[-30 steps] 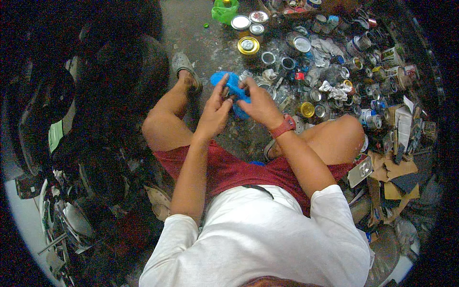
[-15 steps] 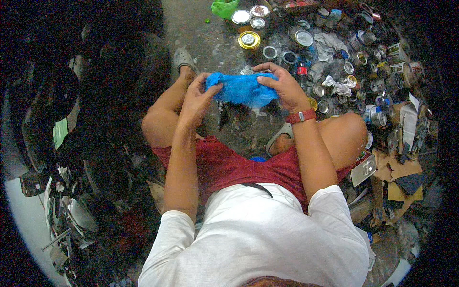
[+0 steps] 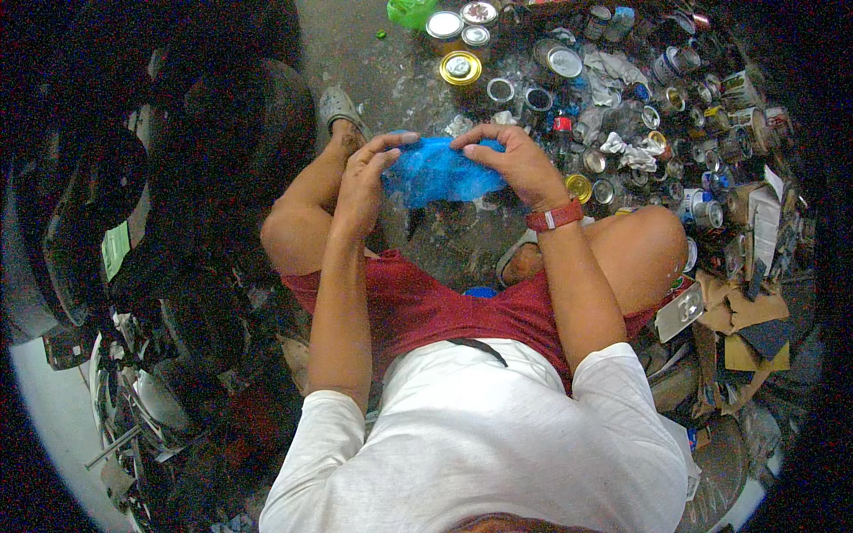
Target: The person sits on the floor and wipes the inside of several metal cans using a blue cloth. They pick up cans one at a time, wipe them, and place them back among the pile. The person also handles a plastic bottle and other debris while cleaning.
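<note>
A thin blue plastic bag point(image 3: 444, 173) is stretched between my two hands, out in front of my knees. My left hand point(image 3: 366, 173) pinches its left edge between thumb and fingers. At the upper right edge, the thumb and forefinger of my right hand point(image 3: 522, 167) grip the plastic. A red watch band point(image 3: 555, 216) circles my right wrist. Below the bag a dark object point(image 3: 413, 220) shows partly; its kind is unclear.
Many paint cans and jars point(image 3: 593, 160) crowd the floor at the right, with crumpled paper among them. A gold-rimmed can point(image 3: 460, 67) stands ahead, near a green plastic bag point(image 3: 411, 12). A dark tyre-like shape point(image 3: 253, 124) fills the left. Torn cardboard point(image 3: 742, 302) lies by my right knee.
My right hand has shifted left along the bag's upper edge, closer to my left hand. The bag looks flatter and hangs lower; my left fingers have straightened somewhat.
</note>
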